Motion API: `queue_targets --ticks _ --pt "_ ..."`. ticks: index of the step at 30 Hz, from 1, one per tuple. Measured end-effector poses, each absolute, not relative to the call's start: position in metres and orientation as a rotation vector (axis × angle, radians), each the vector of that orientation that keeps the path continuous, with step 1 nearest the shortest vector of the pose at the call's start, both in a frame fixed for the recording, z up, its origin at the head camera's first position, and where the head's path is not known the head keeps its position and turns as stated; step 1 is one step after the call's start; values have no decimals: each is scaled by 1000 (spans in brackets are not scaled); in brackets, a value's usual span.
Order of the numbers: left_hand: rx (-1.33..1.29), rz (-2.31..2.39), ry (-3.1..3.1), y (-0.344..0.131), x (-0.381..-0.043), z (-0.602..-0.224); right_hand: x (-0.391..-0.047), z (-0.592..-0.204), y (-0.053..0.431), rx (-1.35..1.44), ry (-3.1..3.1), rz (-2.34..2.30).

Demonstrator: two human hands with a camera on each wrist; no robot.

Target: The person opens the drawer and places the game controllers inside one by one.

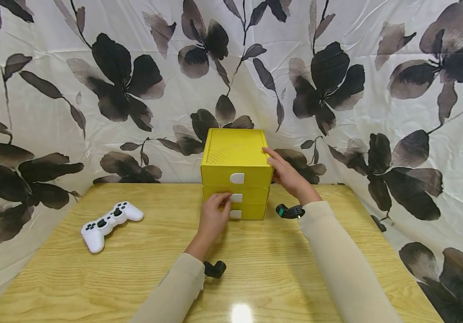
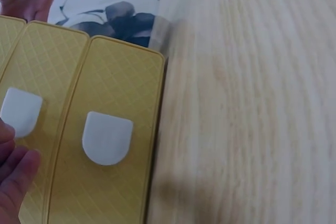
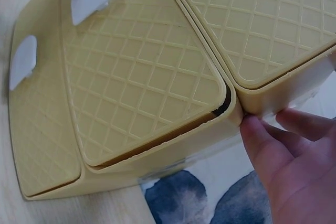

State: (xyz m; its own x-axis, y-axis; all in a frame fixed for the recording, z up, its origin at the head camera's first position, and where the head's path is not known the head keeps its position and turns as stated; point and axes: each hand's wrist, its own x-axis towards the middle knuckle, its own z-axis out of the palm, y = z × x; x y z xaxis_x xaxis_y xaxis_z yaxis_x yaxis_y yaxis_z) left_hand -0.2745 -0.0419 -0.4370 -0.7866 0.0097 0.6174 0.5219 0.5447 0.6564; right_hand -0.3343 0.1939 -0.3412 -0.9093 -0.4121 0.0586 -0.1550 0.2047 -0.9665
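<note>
A yellow drawer unit (image 1: 237, 148) with three stacked drawers stands at the back of the table. Each drawer front carries a white rounded handle. My left hand (image 1: 214, 215) pinches the middle drawer's handle (image 2: 22, 111) at its edge, fingers bent. Below it, the bottom drawer's handle (image 2: 107, 138) is untouched. My right hand (image 1: 289, 177) lies along the unit's right side with extended fingers, the index at the top edge. In the right wrist view, its fingertips touch the side near the seam of the top drawer. The middle drawer front (image 3: 147, 82) shows a thin dark gap at one corner.
A white game controller (image 1: 110, 224) lies on the left of the wooden table (image 1: 142, 269). Behind the unit hangs a white cloth (image 1: 255, 80) with dark flowers. Each wrist wears a small black device, the right one (image 1: 289, 211) beside the unit.
</note>
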Motion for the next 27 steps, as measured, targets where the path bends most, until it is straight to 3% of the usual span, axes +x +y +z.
queue_targets --ticks 27 --pt "-274 -1371 -2310 -41 -267 -459 -339 -343 194 -541 2280 -1769"
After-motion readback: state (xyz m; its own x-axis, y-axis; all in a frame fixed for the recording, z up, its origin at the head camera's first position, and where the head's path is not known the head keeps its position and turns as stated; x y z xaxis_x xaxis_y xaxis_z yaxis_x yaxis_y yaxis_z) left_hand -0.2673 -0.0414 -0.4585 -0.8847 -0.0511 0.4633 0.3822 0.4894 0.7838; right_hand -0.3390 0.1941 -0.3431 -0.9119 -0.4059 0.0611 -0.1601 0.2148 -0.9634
